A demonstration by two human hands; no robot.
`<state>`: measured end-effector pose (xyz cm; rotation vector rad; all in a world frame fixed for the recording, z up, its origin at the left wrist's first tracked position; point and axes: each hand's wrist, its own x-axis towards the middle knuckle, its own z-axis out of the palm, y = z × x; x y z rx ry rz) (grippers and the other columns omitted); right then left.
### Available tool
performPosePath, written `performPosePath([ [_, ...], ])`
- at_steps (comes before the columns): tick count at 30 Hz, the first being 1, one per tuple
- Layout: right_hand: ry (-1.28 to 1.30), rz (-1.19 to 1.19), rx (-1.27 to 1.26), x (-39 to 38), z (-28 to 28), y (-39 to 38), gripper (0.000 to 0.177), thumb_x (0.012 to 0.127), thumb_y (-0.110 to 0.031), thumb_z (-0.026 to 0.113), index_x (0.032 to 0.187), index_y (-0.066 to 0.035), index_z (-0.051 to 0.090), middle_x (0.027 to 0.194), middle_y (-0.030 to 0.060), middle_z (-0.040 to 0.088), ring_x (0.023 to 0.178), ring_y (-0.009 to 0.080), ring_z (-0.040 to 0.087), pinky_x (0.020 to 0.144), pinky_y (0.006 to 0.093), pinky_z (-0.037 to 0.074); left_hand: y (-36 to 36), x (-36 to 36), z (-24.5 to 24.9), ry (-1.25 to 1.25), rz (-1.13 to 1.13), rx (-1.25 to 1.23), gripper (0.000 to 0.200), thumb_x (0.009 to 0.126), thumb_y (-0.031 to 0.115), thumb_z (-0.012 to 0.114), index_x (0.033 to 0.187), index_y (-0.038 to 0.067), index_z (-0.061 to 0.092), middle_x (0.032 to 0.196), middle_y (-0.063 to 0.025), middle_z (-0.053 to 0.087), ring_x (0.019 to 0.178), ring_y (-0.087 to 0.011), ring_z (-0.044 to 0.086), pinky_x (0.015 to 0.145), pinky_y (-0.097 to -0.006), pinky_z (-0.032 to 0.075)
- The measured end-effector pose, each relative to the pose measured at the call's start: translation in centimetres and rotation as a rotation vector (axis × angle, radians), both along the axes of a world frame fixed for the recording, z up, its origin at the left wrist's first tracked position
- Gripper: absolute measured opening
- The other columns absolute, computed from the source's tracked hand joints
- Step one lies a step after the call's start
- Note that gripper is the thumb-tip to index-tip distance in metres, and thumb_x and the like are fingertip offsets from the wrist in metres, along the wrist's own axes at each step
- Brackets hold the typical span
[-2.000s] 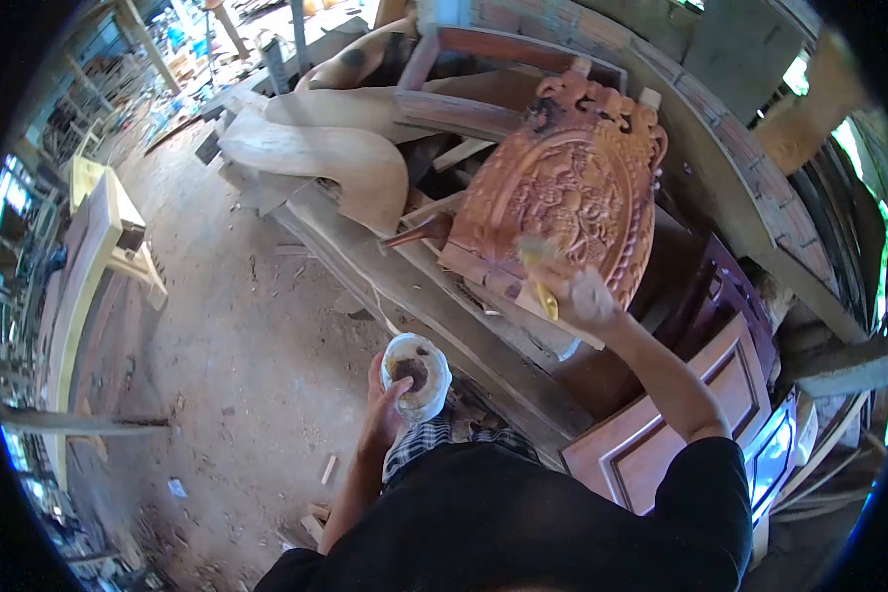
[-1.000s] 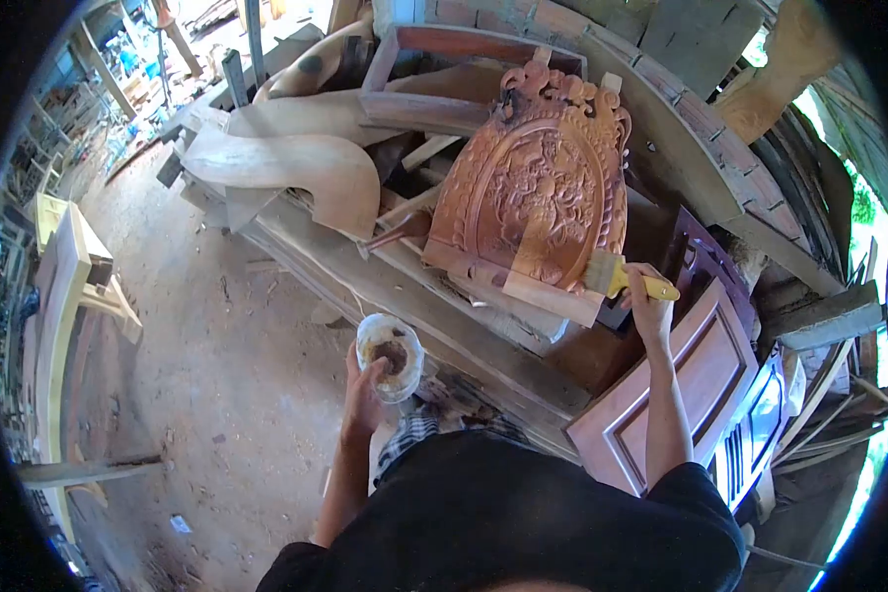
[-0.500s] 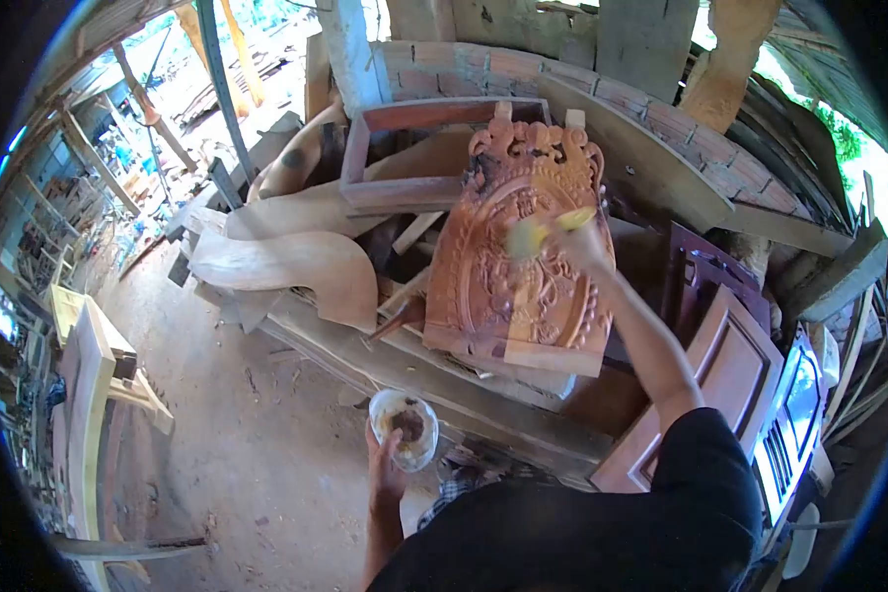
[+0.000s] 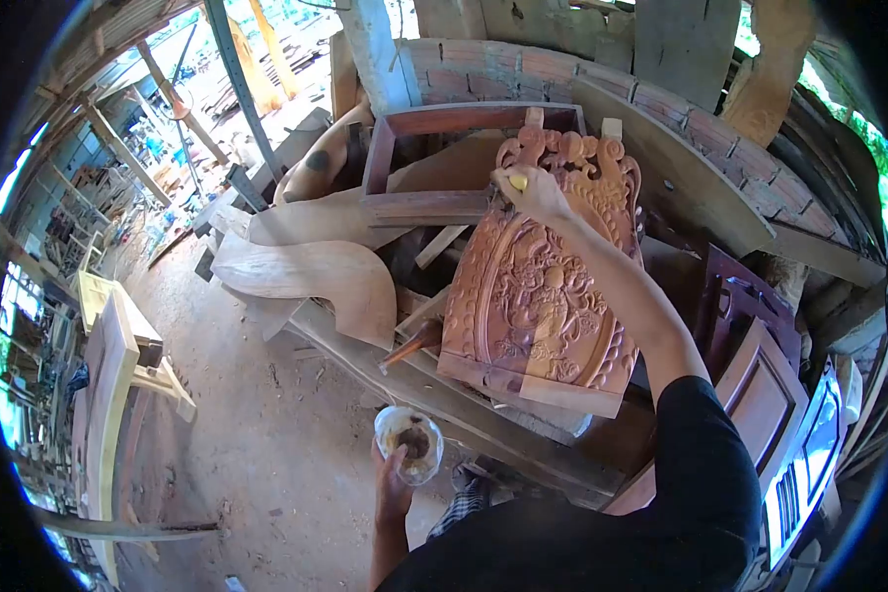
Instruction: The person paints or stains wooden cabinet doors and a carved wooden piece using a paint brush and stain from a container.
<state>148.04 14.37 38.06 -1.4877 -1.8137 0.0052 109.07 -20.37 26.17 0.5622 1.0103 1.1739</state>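
Observation:
The carved reddish-brown wooden panel (image 4: pixel 546 296) leans on a pile of planks, its scrolled crest at the top. My right hand (image 4: pixel 531 194) is closed round a yellow-handled brush (image 4: pixel 518 182) at the panel's upper left edge; the brush's bristles are hidden. Low in the view, my left hand (image 4: pixel 393 480) grips a white plastic tub (image 4: pixel 408 470) by its near rim, with the thumb over the edge. Brown matter lies inside the tub.
Behind the panel is an empty wooden frame (image 4: pixel 373 163). A curved pale board (image 4: pixel 296 271) lies to its left. Panelled doors (image 4: pixel 760 385) lean at the right. A low brick wall (image 4: pixel 543 74) runs behind. A yellowish wooden piece (image 4: pixel 113 385) stands on the floor at the left.
My right hand has moved from the middle of the panel up and left to its upper edge, with the brush. My left hand still holds the tub. The view has shifted slightly.

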Motion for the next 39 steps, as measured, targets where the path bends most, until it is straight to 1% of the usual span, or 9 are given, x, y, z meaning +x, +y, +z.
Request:
performPosePath([
  [4,0.582,0.193,-0.347,2.9,-1.0,3.4,0.021,0.091,-0.022,0.061,0.096,-0.004,0.07,0.09,0.0047,0.069,0.069,0.0129,0.064,0.064,0.0282,0.051,0.2,1.3,-0.1,0.013,0.004,-0.03,0.064,0.088,0.006,0.055,0.143,0.013,0.025,0.132,-0.0122,0.043,0.12,-0.026,0.048,0.098,-0.0411,0.045],
  [8,0.283,0.052,0.004,13.4,-1.6,4.7,0.021,0.091,-0.021,0.06,0.1,-0.004,0.069,0.088,0.0067,0.07,0.074,0.0156,0.066,0.066,0.0316,0.052,-1.1,1.5,-0.3,0.095,-0.017,-0.037,0.061,0.086,0.005,0.055,0.141,0.012,0.029,0.127,-0.012,0.047,0.116,-0.0257,0.051,0.095,-0.0405,0.047],
  [13,0.144,-0.489,-0.154,13.1,3.6,-2.0,0.037,0.088,-0.04,0.058,0.103,-0.009,0.069,0.085,0.0136,0.071,0.081,0.0227,0.07,0.075,0.0345,0.053,-1.9,1.8,0.6,-0.052,0.046,-0.175,0.059,0.085,0.008,0.057,0.138,0.014,0.033,0.124,-0.0113,0.049,0.111,-0.0248,0.054,0.087,-0.0407,0.052],
  [18,0.195,0.336,-0.267,4.5,1.7,-10.2,0.025,0.088,-0.011,0.064,0.112,-0.006,0.067,0.108,0.0155,0.068,0.087,0.0218,0.069,0.076,0.0336,0.054,-0.3,2.9,0.2,0.196,-0.054,-0.002,0.071,0.086,0.016,0.06,0.146,0.012,0.022,0.13,-0.0113,0.047,0.12,-0.0253,0.049,0.097,-0.0416,0.046],
  [22,0.025,0.695,-0.055,-0.6,1.3,-17.2,0.027,0.089,-0.011,0.064,0.114,-0.001,0.064,0.096,0.0067,0.067,0.075,0.0116,0.06,0.063,0.0241,0.048,2.0,4.9,2.1,-0.023,-0.047,-0.074,0.077,0.083,0.014,0.064,0.146,0.013,0.02,0.132,-0.0107,0.044,0.123,-0.0236,0.047,0.097,-0.0404,0.045],
  [24,0.295,0.589,-0.702,-0.7,2.2,-19.3,0.028,0.087,-0.004,0.065,0.114,0.002,0.063,0.1,0.0076,0.067,0.079,0.0127,0.061,0.066,0.0248,0.05,2.3,5.2,2.4,-0.008,-0.021,-0.079,0.078,0.082,0.013,0.065,0.146,0.013,0.02,0.133,-0.0104,0.043,0.123,-0.023,0.046,0.097,-0.0394,0.045],
  [29,0.473,0.318,-0.444,9.8,-1.3,-17.4,0.023,0.091,-0.01,0.061,0.111,0.0,0.066,0.101,0.0066,0.069,0.092,0.013,0.062,0.08,0.0265,0.049,0.9,5.6,0.4,0.003,-0.065,-0.043,0.081,0.079,0.012,0.07,0.145,0.009,0.022,0.131,-0.0106,0.044,0.123,-0.022,0.046,0.099,-0.0377,0.043],
  [32,0.063,0.221,-0.075,14.1,-0.7,-17.0,0.021,0.094,-0.008,0.055,0.107,0.004,0.065,0.096,0.0114,0.068,0.087,0.0172,0.063,0.076,0.028,0.049,-1.2,5.8,-0.9,0.054,-0.039,-0.098,0.082,0.078,0.018,0.073,0.144,0.009,0.026,0.127,-0.0108,0.048,0.118,-0.0216,0.049,0.098,-0.0376,0.043],
  [39,-0.151,0.524,0.148,3.7,-1.3,-26.0,0.025,0.094,-0.015,0.054,0.108,0.003,0.062,0.087,0.019,0.064,0.079,0.029,0.065,0.065,0.0378,0.049,-5.6,7.9,1.3,0.035,-0.062,-0.147,0.083,0.08,0.015,0.073,0.145,0.013,0.022,0.131,-0.0085,0.044,0.125,-0.0221,0.044,0.101,-0.0434,0.042],
])
